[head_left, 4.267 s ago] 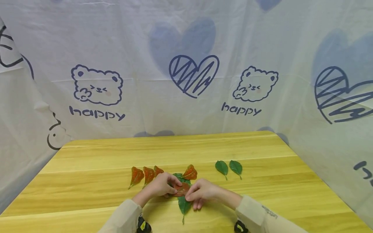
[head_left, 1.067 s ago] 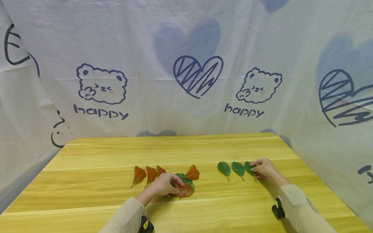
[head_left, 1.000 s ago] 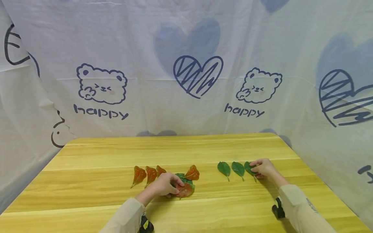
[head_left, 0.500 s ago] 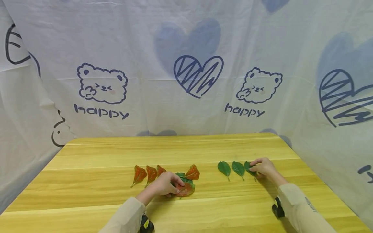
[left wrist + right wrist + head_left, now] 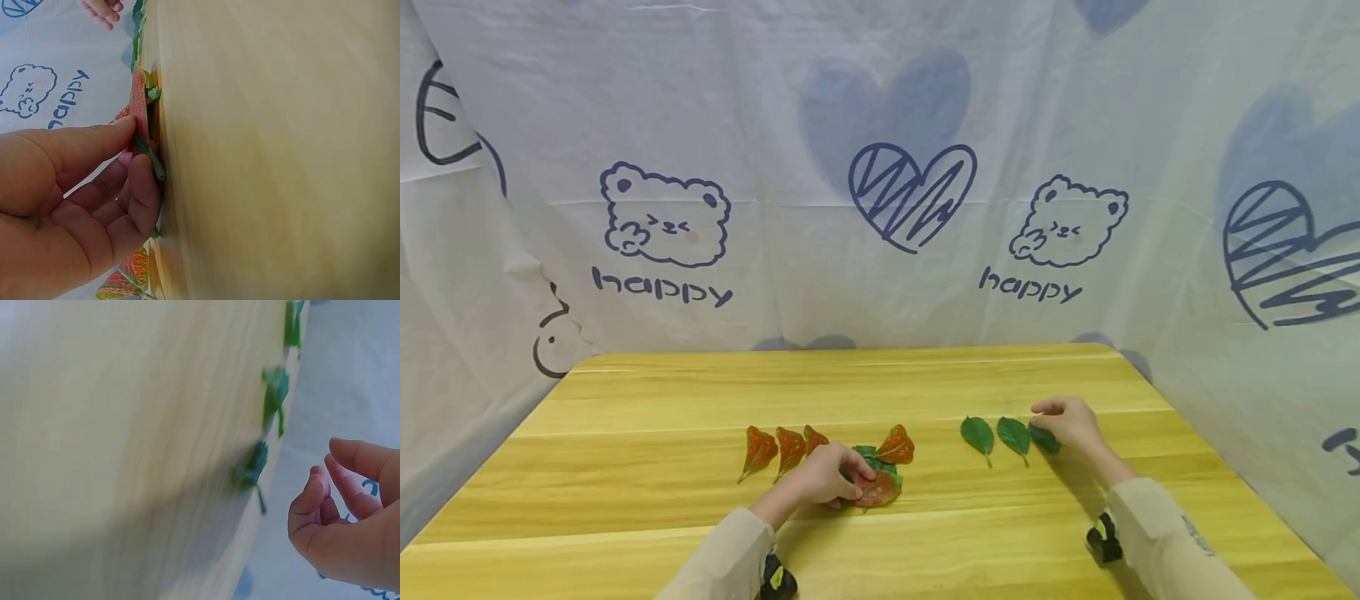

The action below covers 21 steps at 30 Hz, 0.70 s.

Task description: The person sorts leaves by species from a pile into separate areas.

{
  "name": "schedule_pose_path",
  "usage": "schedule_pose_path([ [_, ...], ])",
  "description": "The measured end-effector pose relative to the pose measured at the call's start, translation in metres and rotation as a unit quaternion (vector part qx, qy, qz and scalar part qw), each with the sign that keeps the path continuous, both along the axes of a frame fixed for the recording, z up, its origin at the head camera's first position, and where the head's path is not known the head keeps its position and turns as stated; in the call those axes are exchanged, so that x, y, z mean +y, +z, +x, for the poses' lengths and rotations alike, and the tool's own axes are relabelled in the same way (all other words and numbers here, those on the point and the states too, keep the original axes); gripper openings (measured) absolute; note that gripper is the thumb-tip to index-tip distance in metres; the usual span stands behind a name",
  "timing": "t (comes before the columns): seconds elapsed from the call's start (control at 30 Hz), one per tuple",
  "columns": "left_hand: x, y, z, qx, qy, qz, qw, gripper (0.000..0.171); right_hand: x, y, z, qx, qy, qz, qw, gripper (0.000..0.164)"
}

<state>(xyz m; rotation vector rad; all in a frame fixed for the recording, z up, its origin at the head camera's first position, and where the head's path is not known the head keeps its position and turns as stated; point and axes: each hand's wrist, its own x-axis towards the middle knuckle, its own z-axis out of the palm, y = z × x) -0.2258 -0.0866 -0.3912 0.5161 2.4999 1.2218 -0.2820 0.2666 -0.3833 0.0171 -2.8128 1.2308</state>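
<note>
At the middle of the table, my left hand (image 5: 829, 478) pinches the end of a reddish leaf (image 5: 880, 490) between thumb and fingers. A green stem shows at the left fingertips in the left wrist view. Green leaves (image 5: 880, 461) lie behind that leaf, with an orange-red leaf (image 5: 897, 446) at their upper right. My right hand (image 5: 1072, 422) hovers over the rightmost green leaf (image 5: 252, 467), partly hiding it in the head view. In the right wrist view its fingers are loosely bent, hold nothing and stand apart from that leaf.
Left of the left hand lie an orange-red leaf (image 5: 760, 448), a second leaf (image 5: 790, 450) and a partly covered third leaf (image 5: 814, 437). Two more green leaves (image 5: 977, 436) lie left of the right hand. A printed cloth (image 5: 790, 275) hangs behind the wooden table (image 5: 662, 492).
The right hand left the middle for the right side, where a third green leaf now lies. It has since lifted off that leaf. The left hand keeps holding the reddish leaf.
</note>
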Motion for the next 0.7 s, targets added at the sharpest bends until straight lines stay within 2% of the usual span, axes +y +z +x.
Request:
schedule_pose_path([
  [0.33, 0.0, -0.001, -0.001, 0.002, -0.002, 0.002, 1.0, 0.017, -0.032, 0.009, 0.005, 0.001, 0.035, -0.049, 0.998, 0.025],
  [0.7, -0.001, -0.001, -0.001, -0.002, -0.004, 0.007, 1.0, 0.017, -0.061, 0.008, 0.004, -0.03, 0.095, -0.098, 0.99, 0.025],
])
